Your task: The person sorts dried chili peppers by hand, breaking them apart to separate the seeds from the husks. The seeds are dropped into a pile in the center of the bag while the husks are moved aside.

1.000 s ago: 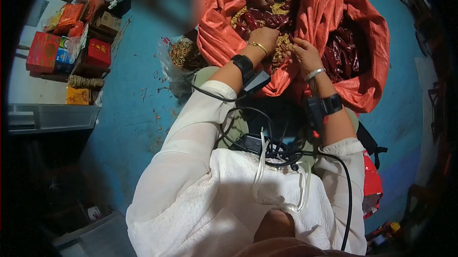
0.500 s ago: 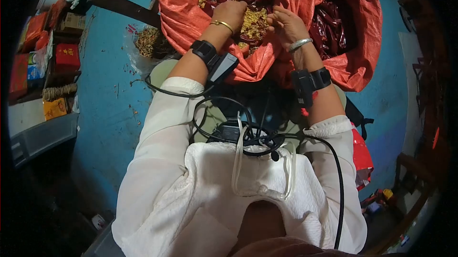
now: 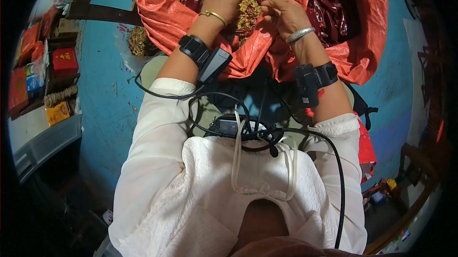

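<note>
Two red woven sacks stand open at the top. The left sack (image 3: 160,16) holds yellow-brown dried plant bits (image 3: 248,12) and dark red plastic. My left hand (image 3: 222,5) is over this sack, its fingers curled closed; what they grip, if anything, is hidden. My right hand (image 3: 287,14) is at the inner edge of the same sack, palm partly turned up, thumb and index finger close together, the other fingers curled. Anything between those fingertips is too small to make out. Dark red plastic (image 3: 329,13) lies inside the right sack (image 3: 369,23).
A clear bag of dried stems (image 3: 141,42) lies on the blue floor (image 3: 102,75) at left. Beyond it are a dark wooden chair (image 3: 102,12) and shelves with red boxes (image 3: 65,61). Black cables (image 3: 334,161) loop across my lap and right sleeve.
My left hand has moved slightly left and up, and my right hand slightly up. The hands are a little farther apart. The view has shifted a little.
</note>
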{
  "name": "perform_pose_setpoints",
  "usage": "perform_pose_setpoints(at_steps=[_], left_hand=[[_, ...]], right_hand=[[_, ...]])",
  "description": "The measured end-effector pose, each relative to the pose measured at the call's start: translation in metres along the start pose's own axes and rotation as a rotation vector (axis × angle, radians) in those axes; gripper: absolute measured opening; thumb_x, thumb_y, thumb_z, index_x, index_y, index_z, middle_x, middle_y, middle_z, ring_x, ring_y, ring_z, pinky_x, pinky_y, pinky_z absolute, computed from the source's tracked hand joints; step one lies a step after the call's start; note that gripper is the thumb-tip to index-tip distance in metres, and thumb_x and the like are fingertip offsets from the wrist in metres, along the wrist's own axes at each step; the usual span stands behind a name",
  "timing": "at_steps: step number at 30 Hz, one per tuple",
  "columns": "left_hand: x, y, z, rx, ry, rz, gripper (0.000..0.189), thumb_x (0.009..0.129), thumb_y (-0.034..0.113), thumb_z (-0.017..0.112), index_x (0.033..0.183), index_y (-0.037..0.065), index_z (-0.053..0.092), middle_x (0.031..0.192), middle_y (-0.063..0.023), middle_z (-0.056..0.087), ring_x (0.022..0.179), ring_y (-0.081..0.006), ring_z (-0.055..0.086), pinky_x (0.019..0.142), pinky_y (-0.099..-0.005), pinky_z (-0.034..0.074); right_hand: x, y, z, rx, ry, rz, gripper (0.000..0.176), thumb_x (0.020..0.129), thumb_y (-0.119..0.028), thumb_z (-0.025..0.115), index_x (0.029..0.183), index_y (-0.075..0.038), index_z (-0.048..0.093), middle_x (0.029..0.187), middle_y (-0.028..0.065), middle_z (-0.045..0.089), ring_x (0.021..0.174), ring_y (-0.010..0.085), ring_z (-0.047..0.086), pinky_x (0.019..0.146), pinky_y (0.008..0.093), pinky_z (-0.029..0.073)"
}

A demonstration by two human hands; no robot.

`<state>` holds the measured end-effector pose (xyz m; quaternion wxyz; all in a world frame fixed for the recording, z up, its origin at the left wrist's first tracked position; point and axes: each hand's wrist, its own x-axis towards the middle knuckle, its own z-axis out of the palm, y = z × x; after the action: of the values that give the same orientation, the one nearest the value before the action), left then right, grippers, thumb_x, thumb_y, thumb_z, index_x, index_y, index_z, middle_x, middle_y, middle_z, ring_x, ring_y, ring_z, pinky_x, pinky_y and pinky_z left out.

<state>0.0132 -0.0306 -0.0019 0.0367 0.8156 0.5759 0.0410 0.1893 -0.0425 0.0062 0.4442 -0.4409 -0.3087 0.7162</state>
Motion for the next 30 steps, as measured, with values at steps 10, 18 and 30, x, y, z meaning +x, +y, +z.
perform_pose_setpoints(at_steps=[10,18,30], left_hand=[[-0.009,-0.005,0.014,0.124,-0.016,0.041,0.016,0.072,0.013,0.05,0.081,0.01,0.063,0.085,-0.0125,0.06,0.082,-0.0286,0.059,0.068,-0.038,0.048],[-0.004,-0.007,0.012,-0.006,0.076,-0.046,0.017,0.076,0.02,0.051,0.086,0.013,0.062,0.078,-0.0116,0.059,0.079,-0.0295,0.058,0.067,-0.0392,0.047],[0.026,0.019,0.03,-0.041,0.143,0.043,0.027,0.075,0.014,0.048,0.101,0.014,0.057,0.098,-0.0093,0.056,0.084,-0.0273,0.058,0.07,-0.0377,0.048]], right_hand=[[-0.003,0.013,0.01,-0.03,-0.04,0.078,0.04,0.083,-0.011,0.053,0.117,0.002,0.039,0.088,0.0101,0.056,0.076,0.0168,0.057,0.059,0.0271,0.048],[-0.001,0.01,0.004,0.038,0.023,0.043,0.036,0.08,-0.007,0.053,0.113,0.004,0.043,0.081,0.0095,0.055,0.069,0.0175,0.057,0.051,0.0261,0.047],[-0.009,0.017,-0.007,0.005,0.055,0.033,0.037,0.081,-0.009,0.053,0.114,0.004,0.042,0.083,0.0091,0.056,0.069,0.0164,0.058,0.049,0.024,0.047]])
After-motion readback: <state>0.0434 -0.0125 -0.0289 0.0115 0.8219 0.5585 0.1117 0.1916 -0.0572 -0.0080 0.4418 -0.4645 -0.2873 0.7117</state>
